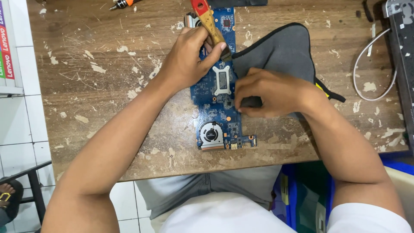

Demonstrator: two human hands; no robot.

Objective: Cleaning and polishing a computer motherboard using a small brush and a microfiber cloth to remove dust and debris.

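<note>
Two hands work: left hand point(185, 60) grips brush point(210, 23), right hand point(269, 92) touches circuit board point(217, 108).

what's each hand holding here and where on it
The left hand holds a paintbrush low on its wooden handle, near the bristles. The right hand pinches the right edge of the blue circuit board, pressing it to the table.
</note>
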